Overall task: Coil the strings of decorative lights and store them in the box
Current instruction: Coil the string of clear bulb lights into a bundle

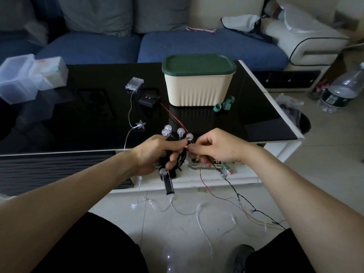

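Box (199, 89) sits lidded mid-table, well beyond my hands. My left hand (155, 154) grips the black bulb coil (177, 152) over the table's near edge; my right hand (214, 148) pinches its wire beside it. I'd keep loops even, feeding slack up gently.

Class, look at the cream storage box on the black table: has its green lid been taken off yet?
No. The green lid sits closed on top of the cream box, covering its whole opening.
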Demonstrator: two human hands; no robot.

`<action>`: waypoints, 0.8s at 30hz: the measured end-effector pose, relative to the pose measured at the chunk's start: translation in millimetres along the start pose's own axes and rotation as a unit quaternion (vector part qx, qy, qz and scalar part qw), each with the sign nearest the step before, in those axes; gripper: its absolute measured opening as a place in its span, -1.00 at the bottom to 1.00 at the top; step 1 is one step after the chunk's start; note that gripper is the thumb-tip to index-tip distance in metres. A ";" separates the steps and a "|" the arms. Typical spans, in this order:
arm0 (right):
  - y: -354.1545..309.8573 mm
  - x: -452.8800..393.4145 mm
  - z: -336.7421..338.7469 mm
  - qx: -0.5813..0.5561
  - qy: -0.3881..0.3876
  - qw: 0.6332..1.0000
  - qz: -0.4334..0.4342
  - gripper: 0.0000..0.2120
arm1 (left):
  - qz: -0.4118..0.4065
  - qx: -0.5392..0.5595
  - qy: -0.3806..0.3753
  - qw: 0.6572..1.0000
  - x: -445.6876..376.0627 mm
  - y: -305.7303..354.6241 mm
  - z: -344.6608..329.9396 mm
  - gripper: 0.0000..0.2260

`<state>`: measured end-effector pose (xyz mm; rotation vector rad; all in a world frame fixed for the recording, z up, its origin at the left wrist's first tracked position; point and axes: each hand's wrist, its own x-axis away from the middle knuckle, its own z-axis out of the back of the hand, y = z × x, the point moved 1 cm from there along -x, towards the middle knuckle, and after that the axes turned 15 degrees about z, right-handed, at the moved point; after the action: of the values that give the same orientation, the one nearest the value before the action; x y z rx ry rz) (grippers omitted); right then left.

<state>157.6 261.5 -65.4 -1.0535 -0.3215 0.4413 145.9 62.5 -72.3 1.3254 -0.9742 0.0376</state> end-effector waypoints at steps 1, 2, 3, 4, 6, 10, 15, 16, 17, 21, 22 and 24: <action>-0.1 -1.2 -2.2 -0.018 0.005 1.000 0.001 -0.64 | 0.008 0.050 -0.005 0.999 0.7 1.0 -0.3 -0.68; -0.5 -2.1 -3.9 -0.035 0.012 0.999 -0.002 -0.65 | 0.017 0.108 -0.005 0.994 1.9 3.0 -0.7 -0.70; -0.6 -2.8 -4.6 -0.049 0.020 0.999 -0.005 -0.65 | 0.019 0.165 0.001 0.986 3.2 5.6 -0.7 -0.72; -1.0 -3.2 -5.0 -0.058 0.027 0.998 -0.009 -0.66 | 0.012 0.209 0.013 0.978 3.5 7.7 1.2 -0.72; -1.0 -3.3 -4.7 -0.046 0.031 0.998 -0.014 -0.66 | -0.011 0.258 0.034 0.965 3.8 10.9 5.4 -0.73; 3.9 -4.4 -8.7 -0.011 0.018 0.999 -0.050 -0.70 | -0.044 0.308 0.051 0.949 4.1 13.8 11.5 -0.74; 2.6 -4.4 -20.3 0.104 -0.040 0.992 -0.059 -0.72 | -0.080 0.309 0.040 0.947 2.1 16.8 13.8 -0.80; -2.0 -4.8 -23.3 0.125 -0.041 0.990 -0.042 -0.73 | -0.077 0.309 0.048 0.947 1.5 16.7 13.4 -0.84; -6.3 -5.8 -26.2 0.146 -0.043 0.988 -0.023 -0.74 | -0.074 0.302 0.060 0.949 1.8 16.4 11.8 -0.85; -20.0 -8.1 -36.7 0.197 -0.071 0.978 0.007 -0.77 | -0.071 0.205 0.113 0.970 5.9 14.4 4.9 -0.63; -21.9 -8.0 -38.0 0.207 -0.076 0.975 0.009 -0.77 | -0.073 0.182 0.116 0.974 5.3 13.0 4.5 -0.65; -24.3 -7.4 -38.7 0.219 -0.081 0.972 0.014 -0.74 | -0.072 0.165 0.123 0.976 3.8 11.4 4.2 -0.71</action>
<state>173.6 218.1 -62.0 -0.5935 -0.3348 0.5948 139.8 60.7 -61.3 1.6492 -0.6772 0.2577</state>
